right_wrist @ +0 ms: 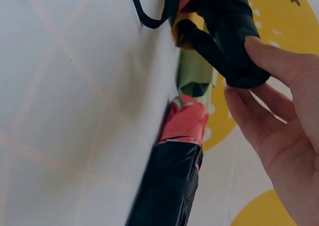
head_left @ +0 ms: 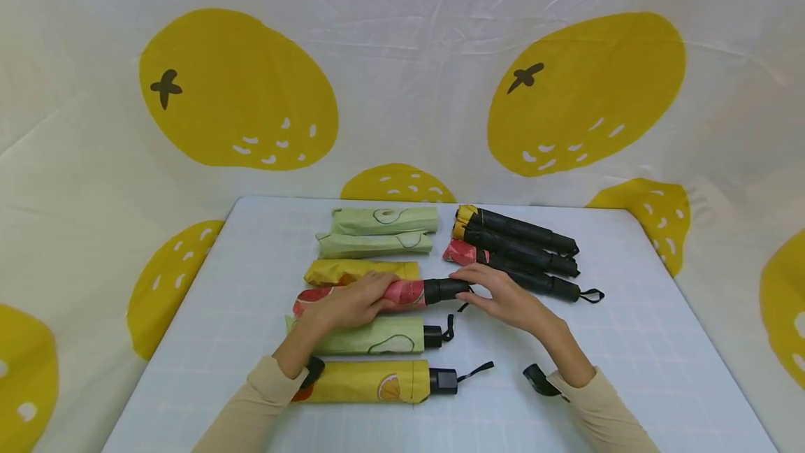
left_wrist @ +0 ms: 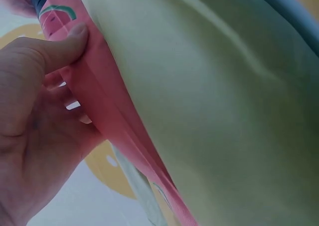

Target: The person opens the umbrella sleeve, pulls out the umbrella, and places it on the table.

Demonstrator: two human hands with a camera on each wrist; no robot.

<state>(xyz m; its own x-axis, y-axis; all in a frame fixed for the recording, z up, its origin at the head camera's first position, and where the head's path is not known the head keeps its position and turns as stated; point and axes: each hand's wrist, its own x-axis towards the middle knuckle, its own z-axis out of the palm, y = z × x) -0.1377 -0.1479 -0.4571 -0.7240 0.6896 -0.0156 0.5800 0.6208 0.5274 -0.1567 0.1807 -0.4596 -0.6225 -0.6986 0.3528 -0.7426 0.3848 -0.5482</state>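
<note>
A folded umbrella in a red watermelon-print sleeve (head_left: 407, 293) lies across the middle of the row. My left hand (head_left: 355, 305) grips it around the sleeve; in the left wrist view the thumb presses on the red cloth and the fingers pass behind. At its other end my right hand (head_left: 503, 296) pinches the black handle (right_wrist: 234, 46) between thumb and fingers, and a black strap loop hangs there. Just nearer lies an umbrella in a green avocado-print sleeve (head_left: 393, 335), whose cloth fills much of the left wrist view. A yellow sleeve (head_left: 402, 270) lies just beyond.
Nearest me is an umbrella in a yellow orange-print sleeve (head_left: 358, 382). Two green avocado-print sleeves (head_left: 383, 221) lie at the back. To the right are two black umbrellas with yellow ends (head_left: 528, 226) and a black one with a red end (head_left: 534, 279). All lie on a white table (head_left: 629, 369).
</note>
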